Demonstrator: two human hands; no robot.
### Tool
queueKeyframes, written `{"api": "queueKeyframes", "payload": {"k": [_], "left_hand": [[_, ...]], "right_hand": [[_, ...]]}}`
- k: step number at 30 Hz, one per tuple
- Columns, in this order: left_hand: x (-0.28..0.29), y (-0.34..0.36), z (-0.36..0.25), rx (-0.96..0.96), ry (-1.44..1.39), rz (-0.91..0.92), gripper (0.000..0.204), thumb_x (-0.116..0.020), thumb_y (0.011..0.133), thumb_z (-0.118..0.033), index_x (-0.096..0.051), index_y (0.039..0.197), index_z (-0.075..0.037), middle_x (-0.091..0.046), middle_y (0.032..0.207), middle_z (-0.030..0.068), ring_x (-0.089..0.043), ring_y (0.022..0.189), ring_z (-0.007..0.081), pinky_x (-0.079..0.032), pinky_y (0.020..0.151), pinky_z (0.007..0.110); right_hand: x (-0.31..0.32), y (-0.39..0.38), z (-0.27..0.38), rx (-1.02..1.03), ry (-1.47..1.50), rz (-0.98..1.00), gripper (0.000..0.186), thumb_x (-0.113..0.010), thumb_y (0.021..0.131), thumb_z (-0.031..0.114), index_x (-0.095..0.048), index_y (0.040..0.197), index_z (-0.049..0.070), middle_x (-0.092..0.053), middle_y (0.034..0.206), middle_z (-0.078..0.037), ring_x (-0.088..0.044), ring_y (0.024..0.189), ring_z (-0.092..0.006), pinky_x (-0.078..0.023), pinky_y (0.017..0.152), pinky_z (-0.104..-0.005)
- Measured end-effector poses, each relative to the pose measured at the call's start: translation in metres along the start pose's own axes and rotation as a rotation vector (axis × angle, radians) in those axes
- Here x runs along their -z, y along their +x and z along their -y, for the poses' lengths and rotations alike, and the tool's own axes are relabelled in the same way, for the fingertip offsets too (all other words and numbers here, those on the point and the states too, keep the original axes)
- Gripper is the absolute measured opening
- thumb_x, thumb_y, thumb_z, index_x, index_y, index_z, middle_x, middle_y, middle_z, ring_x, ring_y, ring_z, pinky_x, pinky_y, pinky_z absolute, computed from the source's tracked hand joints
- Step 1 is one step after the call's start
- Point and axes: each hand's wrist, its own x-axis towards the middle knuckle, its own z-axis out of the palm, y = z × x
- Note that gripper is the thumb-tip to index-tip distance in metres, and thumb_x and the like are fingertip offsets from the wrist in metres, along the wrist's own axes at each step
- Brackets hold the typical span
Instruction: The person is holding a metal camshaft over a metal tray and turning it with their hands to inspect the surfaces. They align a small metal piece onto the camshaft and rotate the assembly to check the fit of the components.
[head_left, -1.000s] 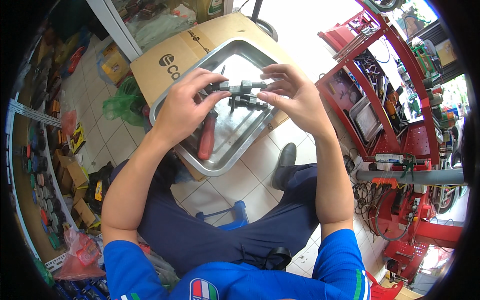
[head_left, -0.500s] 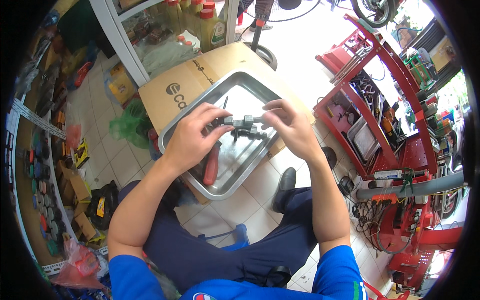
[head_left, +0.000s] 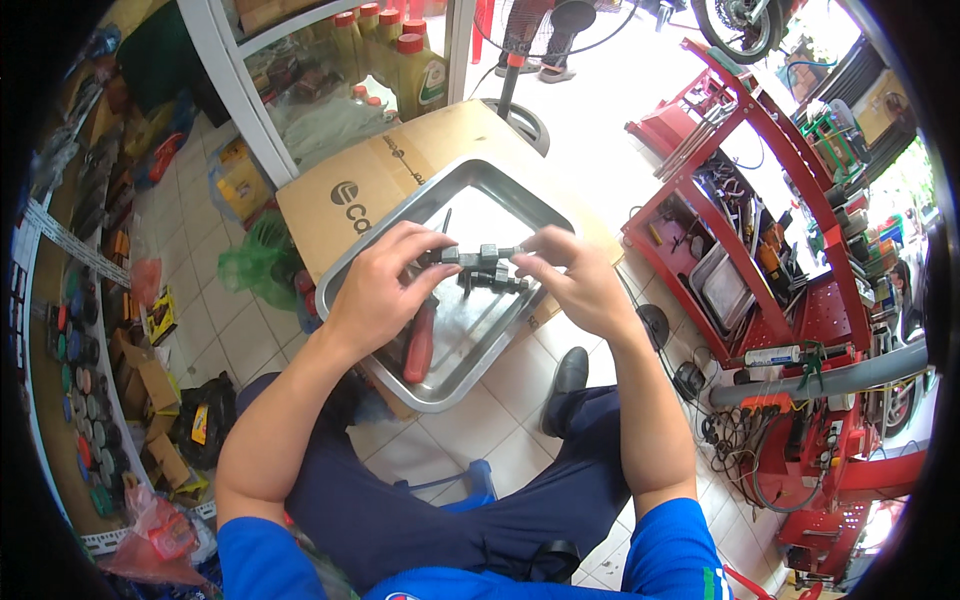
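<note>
Over a metal tray (head_left: 478,372), I hold a dark metal tool with hex nuts along a threaded rod (head_left: 488,254) and a second, parallel part below it. My left hand (head_left: 385,283) pinches its left end between thumb and fingers. At the right end of the rod, the thumb and fingertips of my right hand (head_left: 578,284) close on it. A screwdriver with a red handle (head_left: 420,342) lies in the tray beneath my left hand. Its thin dark shaft shows beyond that hand, while the middle is hidden.
The tray rests on a cardboard box (head_left: 318,205). Behind it, a glass cabinet holds bottles with red caps (head_left: 420,72). To the right stands a red tool rack (head_left: 745,190), with cables (head_left: 735,440) on the floor. Shelves of goods (head_left: 95,430) line the left; another person's feet (head_left: 556,74) show beyond.
My right fingertips, slightly apart from the rod's end before, are now closed on it. The hands and tool appear slightly lower, as the whole view has shifted a little.
</note>
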Motion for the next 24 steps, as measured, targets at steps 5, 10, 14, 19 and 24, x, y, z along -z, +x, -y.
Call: {"api": "queueKeyframes", "payload": {"k": [5,10,14,19,24], "left_hand": [[0.001,0.0,0.0,-0.003,0.003,0.008,0.026,-0.079,0.091,-0.011,-0.074,0.116,-0.006,-0.068,0.108,0.0054,-0.065,0.085,0.0149,-0.051,0.069,0.027],[0.003,0.0,-0.001,-0.002,0.009,0.016,0.026,-0.078,0.091,-0.011,-0.074,0.116,-0.006,-0.068,0.108,0.0055,-0.065,0.086,0.0151,-0.051,0.069,0.027],[0.003,-0.002,-0.003,0.001,0.014,0.022,0.026,-0.078,0.091,-0.011,-0.074,0.116,-0.005,-0.068,0.108,0.0056,-0.064,0.085,0.0152,-0.051,0.069,0.028],[0.005,-0.001,-0.005,-0.001,0.034,0.027,0.026,-0.078,0.091,-0.011,-0.073,0.116,-0.004,-0.068,0.107,0.006,-0.064,0.082,0.0157,-0.051,0.069,0.028],[0.005,0.0,-0.007,-0.006,0.018,0.025,0.025,-0.076,0.093,-0.015,-0.072,0.115,-0.005,-0.068,0.107,0.0084,-0.067,0.083,0.0237,-0.053,0.069,0.034]], "right_hand": [[-0.006,-0.001,0.012,-0.021,0.092,-0.095,0.031,-0.077,0.095,0.02,-0.066,0.117,0.001,-0.075,0.106,-0.009,-0.073,0.098,-0.0194,-0.055,0.088,-0.0329],[-0.001,0.004,-0.004,0.062,0.017,0.007,0.032,-0.077,0.091,0.01,-0.064,0.118,0.001,-0.074,0.108,-0.01,-0.073,0.098,-0.0193,-0.056,0.089,-0.0337],[-0.004,0.007,0.002,0.057,0.043,-0.043,0.028,-0.077,0.089,0.008,-0.066,0.113,-0.001,-0.073,0.106,-0.009,-0.073,0.097,-0.0185,-0.056,0.088,-0.0331],[-0.003,0.003,0.005,0.111,0.037,-0.036,0.026,-0.079,0.089,0.012,-0.069,0.109,-0.001,-0.074,0.105,-0.01,-0.073,0.096,-0.0192,-0.056,0.087,-0.0333],[0.0,0.004,0.006,-0.031,-0.025,0.061,0.029,-0.08,0.091,0.017,-0.069,0.112,0.0,-0.075,0.105,-0.009,-0.073,0.098,-0.0194,-0.056,0.087,-0.0333]]}}
